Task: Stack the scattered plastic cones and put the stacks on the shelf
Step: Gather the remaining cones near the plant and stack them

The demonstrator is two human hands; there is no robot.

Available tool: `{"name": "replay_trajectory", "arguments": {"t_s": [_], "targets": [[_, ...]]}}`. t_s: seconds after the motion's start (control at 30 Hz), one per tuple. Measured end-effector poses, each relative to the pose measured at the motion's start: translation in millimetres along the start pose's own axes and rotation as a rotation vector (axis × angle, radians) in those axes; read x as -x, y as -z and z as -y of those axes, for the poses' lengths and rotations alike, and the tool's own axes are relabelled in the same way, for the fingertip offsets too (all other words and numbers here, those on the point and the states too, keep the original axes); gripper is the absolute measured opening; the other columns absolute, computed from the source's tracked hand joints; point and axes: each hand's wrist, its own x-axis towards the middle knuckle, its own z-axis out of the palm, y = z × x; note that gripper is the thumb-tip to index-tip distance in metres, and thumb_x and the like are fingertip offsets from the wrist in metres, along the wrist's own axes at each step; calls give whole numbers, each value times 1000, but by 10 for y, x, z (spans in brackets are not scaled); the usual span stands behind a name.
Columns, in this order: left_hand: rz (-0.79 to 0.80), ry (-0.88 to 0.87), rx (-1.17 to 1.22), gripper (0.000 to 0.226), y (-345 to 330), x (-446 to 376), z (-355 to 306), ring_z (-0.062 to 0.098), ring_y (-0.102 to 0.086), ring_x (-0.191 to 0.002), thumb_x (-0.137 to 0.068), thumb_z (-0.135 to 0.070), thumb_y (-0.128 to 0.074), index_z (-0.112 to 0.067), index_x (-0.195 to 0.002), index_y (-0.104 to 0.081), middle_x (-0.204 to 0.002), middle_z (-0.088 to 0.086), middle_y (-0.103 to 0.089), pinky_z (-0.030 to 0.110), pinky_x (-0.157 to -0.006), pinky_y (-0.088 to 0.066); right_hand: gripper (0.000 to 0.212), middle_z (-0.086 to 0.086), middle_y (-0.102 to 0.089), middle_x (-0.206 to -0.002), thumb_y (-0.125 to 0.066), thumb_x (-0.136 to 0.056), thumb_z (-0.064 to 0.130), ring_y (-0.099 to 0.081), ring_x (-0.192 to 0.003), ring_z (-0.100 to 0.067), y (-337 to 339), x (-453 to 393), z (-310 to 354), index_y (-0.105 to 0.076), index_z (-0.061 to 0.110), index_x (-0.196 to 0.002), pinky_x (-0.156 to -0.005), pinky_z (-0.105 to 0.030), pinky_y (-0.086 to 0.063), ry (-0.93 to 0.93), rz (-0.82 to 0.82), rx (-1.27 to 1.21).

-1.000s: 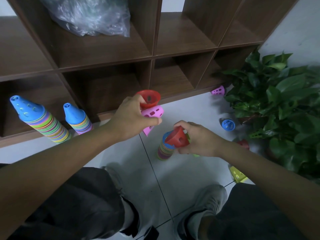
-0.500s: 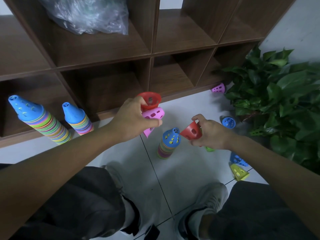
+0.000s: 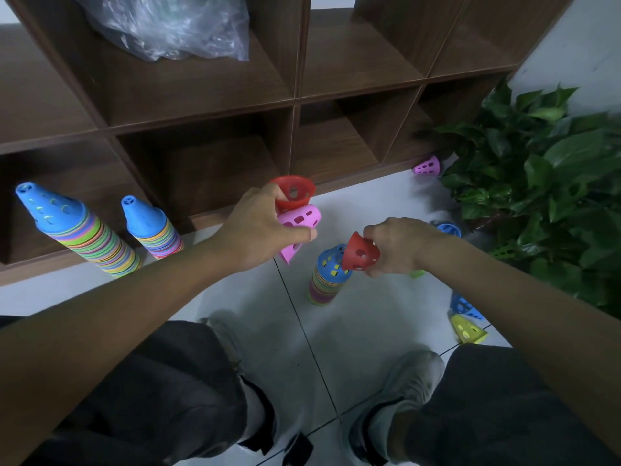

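Head view. The left hand (image 3: 260, 230) sits just left of frame centre, fingers curled round two cones: a red cone (image 3: 294, 194) held mouth-up at the hand's 1 o'clock, and a pink cone (image 3: 297, 227) directly beneath it, lying on its side. The right hand (image 3: 400, 247) is at 3 o'clock of the left hand, pinching a second red cone (image 3: 360, 252) by its rim. That cone is tilted, its narrow end close against the blue top of a floor stack (image 3: 327, 277); whether they touch cannot be told.

On the tiled floor (image 3: 235, 297), two more stacks stand at 9 o'clock by the foot of the shelf: a tall stack (image 3: 75, 232) and a shorter stack (image 3: 151, 228), both blue-topped.

Loose cones: a pink one (image 3: 427, 167) at 2 o'clock by the shelf base, a blue one (image 3: 448, 229) behind the right hand, a blue one (image 3: 465, 307) and a yellow one (image 3: 467, 328) at 4 o'clock, touching each other.

The wooden shelf (image 3: 295, 102) spans the top; a clear plastic bag (image 3: 168, 25) lies in an upper compartment at 11 o'clock. A leafy plant (image 3: 544, 183) stands at 3 o'clock.
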Motion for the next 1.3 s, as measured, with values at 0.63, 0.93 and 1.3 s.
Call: {"name": "replay_trajectory", "arguments": {"t_s": [0.63, 0.93, 1.3], "targets": [[-13, 4, 56, 68, 20, -25, 6, 9, -56, -90, -78, -36, -85, -24, -136, -51, -118, -4, -51, 8, -64, -39, 37, 3, -69, -86, -82, -75, 53, -64, -79, -14, -154, -124, -43, -70, 21, -85, -60, -22, -44, -111, -279, -633], [-1, 9, 39, 66, 7, -13, 6, 4, -53, -85, -78, -37, -85, -25, -133, -52, -115, -5, -50, 6, -58, -37, 77, -4, -68, -108, -91, -47, 63, -67, -99, -22, -201, 44, -351, -59, 35, -110, -93, -37, -54, -359, -211, -961], [2, 12, 28, 65, -41, -6, -2, 11, -56, -95, -75, -37, -86, -21, -131, -55, -120, -2, -55, 10, -64, -39, 45, 6, -64, -111, -89, -70, 24, -68, -94, -17, -209, 557, -263, -63, 30, -106, -77, -30, -55, -99, 144, -814]]}}
